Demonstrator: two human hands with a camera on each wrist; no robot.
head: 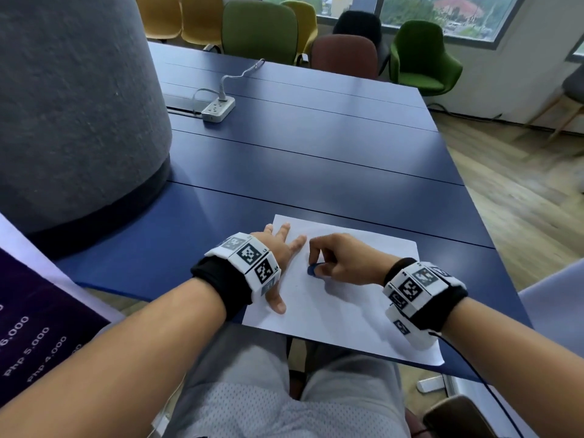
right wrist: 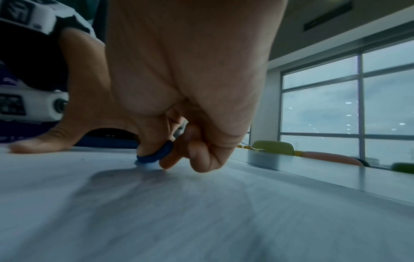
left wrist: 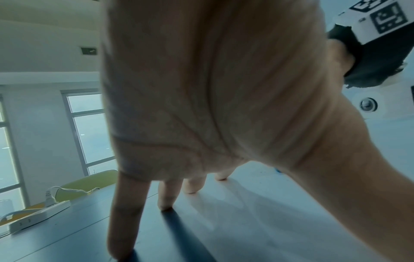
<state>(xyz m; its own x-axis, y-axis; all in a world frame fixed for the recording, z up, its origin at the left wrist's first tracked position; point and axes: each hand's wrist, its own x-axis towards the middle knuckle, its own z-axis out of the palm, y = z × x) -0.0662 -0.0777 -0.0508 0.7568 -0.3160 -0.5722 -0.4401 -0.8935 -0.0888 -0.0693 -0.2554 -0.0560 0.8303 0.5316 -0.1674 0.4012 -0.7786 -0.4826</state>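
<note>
Erasing on a sheet of paper (head: 347, 308), lower centre of the frame.
Short, light strokes away from the pinned side would probably serve best, so the paper did not buckle. The left hand (head: 278, 257) lay flat, fingers straight and spread, pressing the paper onto the blue bench (head: 284, 153). Just right of it, the right hand (head: 344, 260) pinched a small blue eraser (head: 313, 269) between thumb and curled fingers, its tip touching the paper.

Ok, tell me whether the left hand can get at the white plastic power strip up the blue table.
Probably, with a stretch. The left hand lies flat on the white paper sheet at the near edge; only bare blue table lies between it and the white power strip far ahead.
</note>
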